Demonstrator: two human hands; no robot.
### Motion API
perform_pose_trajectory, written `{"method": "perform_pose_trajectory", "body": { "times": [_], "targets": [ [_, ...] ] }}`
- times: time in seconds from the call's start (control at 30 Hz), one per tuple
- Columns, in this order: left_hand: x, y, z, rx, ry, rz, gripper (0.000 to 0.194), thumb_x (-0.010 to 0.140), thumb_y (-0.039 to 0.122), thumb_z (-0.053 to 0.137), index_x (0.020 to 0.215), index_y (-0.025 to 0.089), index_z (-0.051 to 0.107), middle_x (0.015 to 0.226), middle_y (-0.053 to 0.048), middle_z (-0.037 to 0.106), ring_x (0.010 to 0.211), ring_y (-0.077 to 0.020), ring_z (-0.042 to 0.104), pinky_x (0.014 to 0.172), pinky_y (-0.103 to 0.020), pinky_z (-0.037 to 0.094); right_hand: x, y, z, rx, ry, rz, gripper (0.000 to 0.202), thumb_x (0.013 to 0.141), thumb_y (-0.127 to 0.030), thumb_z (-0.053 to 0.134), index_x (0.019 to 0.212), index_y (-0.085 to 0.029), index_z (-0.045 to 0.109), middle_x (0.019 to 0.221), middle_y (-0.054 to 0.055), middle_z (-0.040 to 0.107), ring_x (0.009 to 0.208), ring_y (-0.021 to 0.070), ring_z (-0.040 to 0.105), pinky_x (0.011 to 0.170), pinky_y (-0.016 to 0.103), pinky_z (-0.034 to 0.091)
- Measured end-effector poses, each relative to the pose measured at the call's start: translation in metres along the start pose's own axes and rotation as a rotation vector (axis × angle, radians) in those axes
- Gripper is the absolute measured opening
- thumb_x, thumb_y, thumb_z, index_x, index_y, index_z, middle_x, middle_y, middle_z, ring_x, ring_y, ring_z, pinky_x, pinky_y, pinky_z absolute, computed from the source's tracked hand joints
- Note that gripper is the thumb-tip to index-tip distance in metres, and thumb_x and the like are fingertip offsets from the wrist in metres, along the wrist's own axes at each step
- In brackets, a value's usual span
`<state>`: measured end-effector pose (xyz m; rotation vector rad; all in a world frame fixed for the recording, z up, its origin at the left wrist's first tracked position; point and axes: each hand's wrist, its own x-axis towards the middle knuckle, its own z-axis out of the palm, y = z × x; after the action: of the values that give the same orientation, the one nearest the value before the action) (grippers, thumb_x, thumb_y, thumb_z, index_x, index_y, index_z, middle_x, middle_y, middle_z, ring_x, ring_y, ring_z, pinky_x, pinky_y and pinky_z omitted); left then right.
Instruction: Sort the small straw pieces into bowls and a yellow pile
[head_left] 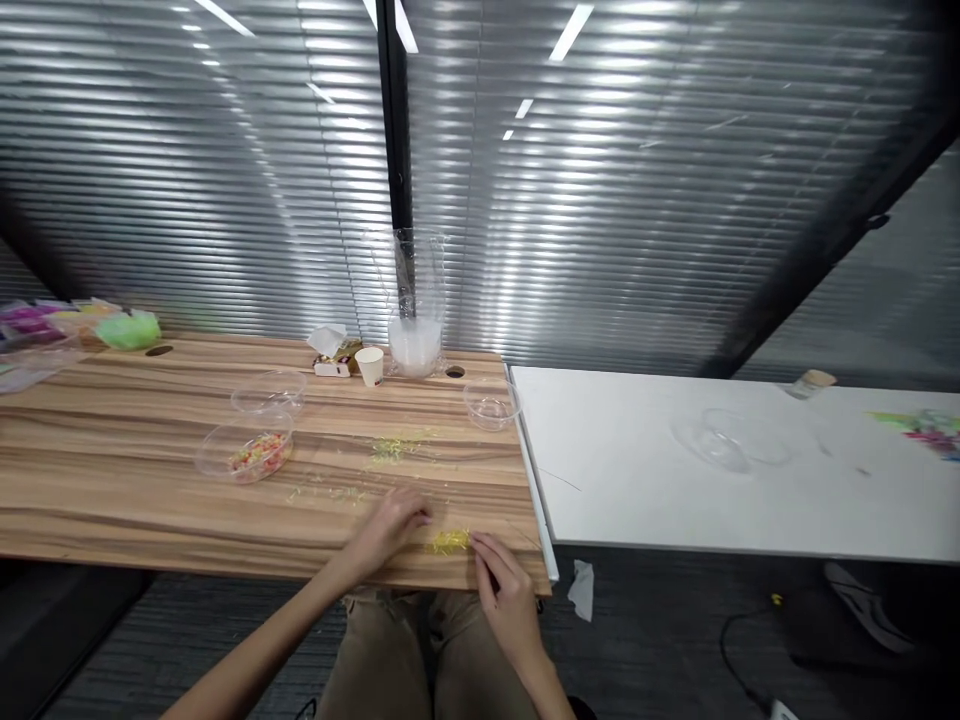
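Near the front edge of the wooden table, a small pile of yellow bits, perhaps short beads or cut strips, lies between my hands. My right hand touches the right side of this pile with its fingertips, thumb and index finger apart. To the left of the pile is my left hand, low over the table with fingers curled together; what they hold, if anything, is hidden. Farther back lies a looser greenish-yellow pile, with scattered bits to its left.
A clear bowl holds red and orange bits. Other clear bowls, a paper cup, a tissue box and a bag-wrapped tub stand farther back. A white table adjoins on the right.
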<state>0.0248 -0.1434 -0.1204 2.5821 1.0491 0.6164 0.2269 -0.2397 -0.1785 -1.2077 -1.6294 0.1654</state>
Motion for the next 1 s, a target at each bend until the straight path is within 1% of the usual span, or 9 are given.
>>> {"method": "perform_pose_trajectory", "body": {
  "times": [0.13, 0.23, 0.37, 0.47, 0.53, 0.6, 0.7, 0.87, 1.0],
  "targets": [
    [0.001, 0.019, 0.013, -0.029, -0.046, 0.066, 0.008, 0.088, 0.015, 0.057, 0.085, 0.019, 0.064, 0.080, -0.001, 0.066, 0.081, -0.0160, 0.060, 0.077, -0.027, 0.044, 0.001, -0.001, 0.002, 0.000, 0.007, 0.013, 0.029, 0.092, -0.014, 0.045, 0.107, -0.019, 0.070, 0.107, 0.009, 0.069, 0.102, 0.0219, 0.066, 0.090, 0.038, 0.056],
    [0.007, 0.013, 0.009, 0.034, -0.047, 0.052, 0.016, 0.093, 0.025, 0.051, 0.087, 0.019, 0.064, 0.087, -0.004, 0.066, 0.087, -0.0183, 0.059, 0.083, -0.031, 0.044, 0.001, -0.002, 0.001, -0.008, 0.004, 0.022, 0.030, 0.092, -0.015, 0.044, 0.106, -0.018, 0.070, 0.107, 0.010, 0.069, 0.103, 0.0226, 0.065, 0.091, 0.038, 0.056],
    [0.027, -0.033, -0.005, 0.245, -0.021, -0.167, 0.029, 0.098, 0.027, 0.038, 0.108, 0.019, 0.063, 0.117, -0.010, 0.062, 0.112, -0.0214, 0.054, 0.098, -0.034, 0.039, 0.000, -0.003, 0.001, -0.026, 0.011, 0.033, 0.030, 0.093, -0.015, 0.044, 0.107, -0.017, 0.070, 0.107, 0.010, 0.069, 0.104, 0.0233, 0.065, 0.092, 0.040, 0.055],
    [0.044, -0.074, -0.010, 0.307, -0.017, -0.290, 0.041, 0.097, 0.030, 0.035, 0.132, 0.013, 0.048, 0.139, -0.017, 0.046, 0.132, -0.0275, 0.038, 0.109, -0.042, 0.029, -0.001, -0.003, 0.002, -0.033, 0.024, 0.044, 0.030, 0.093, -0.017, 0.044, 0.107, -0.018, 0.070, 0.108, 0.011, 0.069, 0.104, 0.0238, 0.065, 0.092, 0.041, 0.056],
    [0.051, -0.094, -0.007, 0.333, -0.056, -0.354, 0.053, 0.095, 0.038, 0.039, 0.140, 0.009, 0.039, 0.146, -0.020, 0.036, 0.138, -0.0335, 0.027, 0.110, -0.050, 0.023, -0.002, -0.003, 0.002, -0.030, 0.026, 0.039, 0.029, 0.093, -0.018, 0.045, 0.106, -0.018, 0.071, 0.108, 0.010, 0.069, 0.105, 0.0242, 0.065, 0.092, 0.041, 0.055],
    [0.056, -0.103, -0.001, 0.345, -0.101, -0.384, 0.059, 0.095, 0.043, 0.037, 0.142, 0.008, 0.035, 0.149, -0.021, 0.030, 0.140, -0.0362, 0.023, 0.110, -0.053, 0.022, -0.002, -0.004, 0.000, -0.016, 0.002, 0.043, 0.029, 0.094, -0.020, 0.045, 0.107, -0.018, 0.071, 0.109, 0.010, 0.069, 0.106, 0.0240, 0.064, 0.093, 0.041, 0.055],
    [0.058, -0.106, 0.008, 0.373, -0.126, -0.376, 0.058, 0.097, 0.041, 0.029, 0.145, 0.008, 0.032, 0.153, -0.019, 0.022, 0.142, -0.0353, 0.014, 0.111, -0.053, 0.015, 0.004, -0.002, -0.009, 0.018, -0.101, 0.083, 0.029, 0.095, -0.022, 0.045, 0.110, -0.018, 0.069, 0.113, 0.010, 0.068, 0.107, 0.0225, 0.064, 0.093, 0.038, 0.054],
    [0.050, -0.112, 0.010, 0.403, -0.167, -0.333, 0.059, 0.097, 0.043, 0.026, 0.149, 0.016, 0.025, 0.155, -0.013, 0.015, 0.143, -0.0343, 0.011, 0.111, -0.057, 0.011, 0.047, 0.004, -0.015, -0.011, -0.289, 0.023, 0.033, 0.094, -0.025, 0.046, 0.121, -0.016, 0.063, 0.122, 0.010, 0.063, 0.117, 0.0237, 0.058, 0.100, 0.042, 0.049],
    [0.042, -0.125, 0.001, 0.371, -0.242, -0.330, 0.058, 0.097, 0.048, 0.023, 0.150, 0.024, 0.020, 0.156, -0.007, 0.014, 0.143, -0.0351, 0.009, 0.109, -0.060, 0.013, 0.109, 0.012, 0.015, -0.060, -0.435, -0.135, 0.036, 0.096, -0.024, 0.044, 0.129, -0.017, 0.057, 0.131, 0.009, 0.057, 0.127, 0.0217, 0.049, 0.109, 0.042, 0.038]
  ]
}}
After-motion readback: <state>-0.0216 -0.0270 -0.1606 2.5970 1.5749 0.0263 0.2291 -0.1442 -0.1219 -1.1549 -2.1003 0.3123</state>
